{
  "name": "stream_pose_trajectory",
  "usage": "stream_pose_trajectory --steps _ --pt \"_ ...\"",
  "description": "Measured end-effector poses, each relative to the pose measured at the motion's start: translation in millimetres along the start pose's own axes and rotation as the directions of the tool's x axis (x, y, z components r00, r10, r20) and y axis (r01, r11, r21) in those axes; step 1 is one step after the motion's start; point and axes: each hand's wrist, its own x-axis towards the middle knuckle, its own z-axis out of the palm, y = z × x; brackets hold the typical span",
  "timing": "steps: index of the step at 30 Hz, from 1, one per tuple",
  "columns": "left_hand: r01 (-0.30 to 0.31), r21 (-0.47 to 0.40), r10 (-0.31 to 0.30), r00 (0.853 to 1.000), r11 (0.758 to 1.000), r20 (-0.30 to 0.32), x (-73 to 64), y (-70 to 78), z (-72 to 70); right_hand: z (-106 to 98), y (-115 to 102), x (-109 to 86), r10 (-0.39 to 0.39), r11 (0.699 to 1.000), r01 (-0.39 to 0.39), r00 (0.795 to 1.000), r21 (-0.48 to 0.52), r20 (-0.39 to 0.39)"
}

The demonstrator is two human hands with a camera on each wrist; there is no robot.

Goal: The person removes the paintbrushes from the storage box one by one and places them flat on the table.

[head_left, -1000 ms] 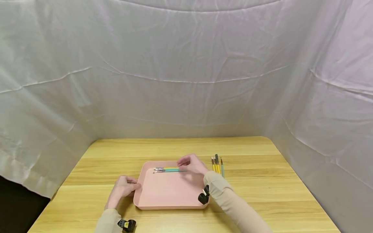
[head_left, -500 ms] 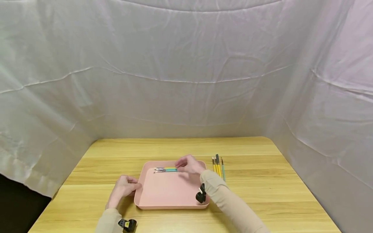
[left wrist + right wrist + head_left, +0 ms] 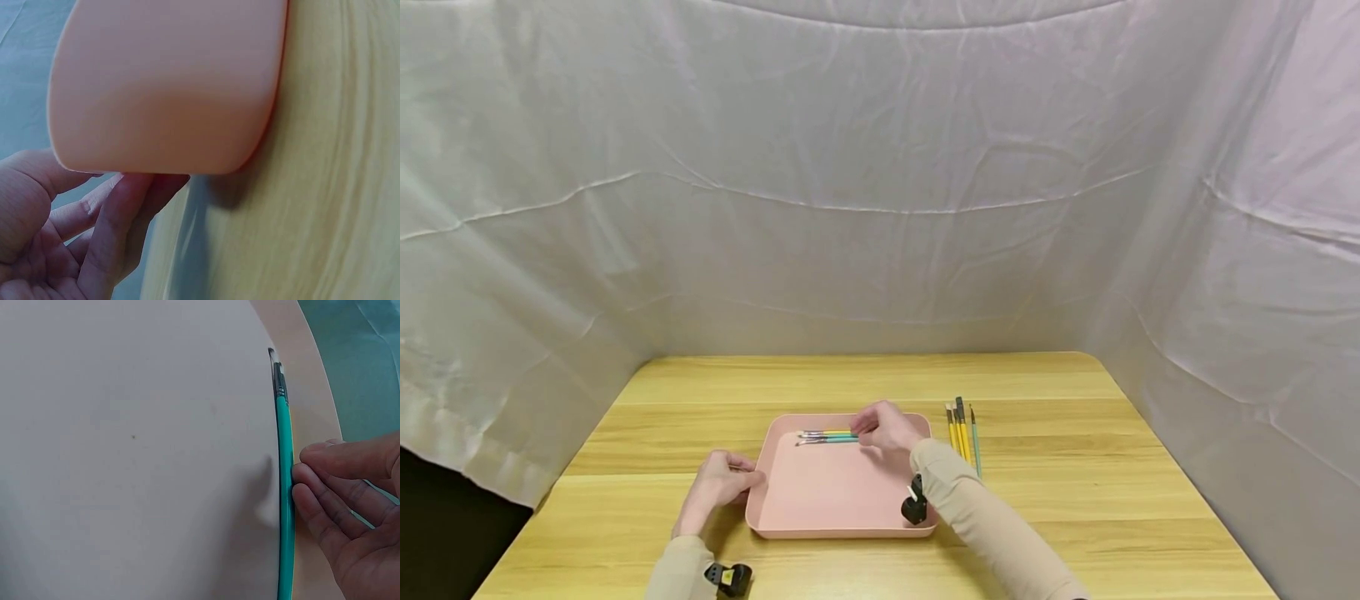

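A pink rectangular tray (image 3: 835, 492) lies on the table, and several thin paintbrushes (image 3: 827, 437) with teal and yellow handles lie side by side along its far wall. My left hand (image 3: 718, 483) grips the tray's left rim; in the left wrist view its thumb and fingers lie on either side of that edge (image 3: 156, 125). Over the handle ends inside the tray is my right hand (image 3: 889, 427). In the right wrist view, its fingertips touch or nearly touch the side of a teal-handled paintbrush (image 3: 285, 462), with no brush visibly pinched. Part of the handles is hidden by this hand.
Right of the tray, several yellow-handled paintbrushes (image 3: 958, 425) and one teal-handled paintbrush (image 3: 975, 442) lie on the wooden table (image 3: 1090, 475). A pale cloth curtain (image 3: 880, 250) hangs behind the table and along both sides.
My right hand has shifted slightly left along the handles, and the teal handle that stuck out past its fingers has moved out of sight. My left hand has stayed on the rim.
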Motion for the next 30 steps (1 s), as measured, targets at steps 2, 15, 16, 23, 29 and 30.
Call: stream_pose_trajectory --steps 2,15,16,23,29,30 --pt "0.001 0.000 -0.001 1.000 1.000 -0.002 0.0 0.0 0.2 0.7 0.0 0.2 0.005 1.000 -0.005 1.000 -0.002 -0.001" --pt "0.005 -0.003 -0.005 1.000 1.000 -0.003 0.9 -0.5 1.4 0.2 0.5 0.9 -0.003 1.000 0.003 1.000 -0.012 -0.002" --pt "0.005 -0.004 -0.005 1.000 1.000 0.000 0.8 -0.6 1.3 0.4 0.7 1.0 -0.001 1.000 0.001 1.000 -0.011 -0.001" --pt "0.009 -0.022 -0.009 1.000 1.000 0.003 1.7 -1.2 1.4 1.8 2.0 -0.2 -0.024 1.000 0.024 1.000 -0.002 0.001" --pt "0.008 -0.020 -0.008 1.000 1.000 0.000 1.6 -1.7 1.8 3.2 3.0 0.4 -0.020 1.000 0.020 1.000 0.003 -0.006" --pt "0.008 -0.020 -0.008 1.000 1.000 0.000 1.5 -1.6 1.8 3.5 3.0 0.5 -0.020 1.000 0.020 1.000 0.006 -0.008"
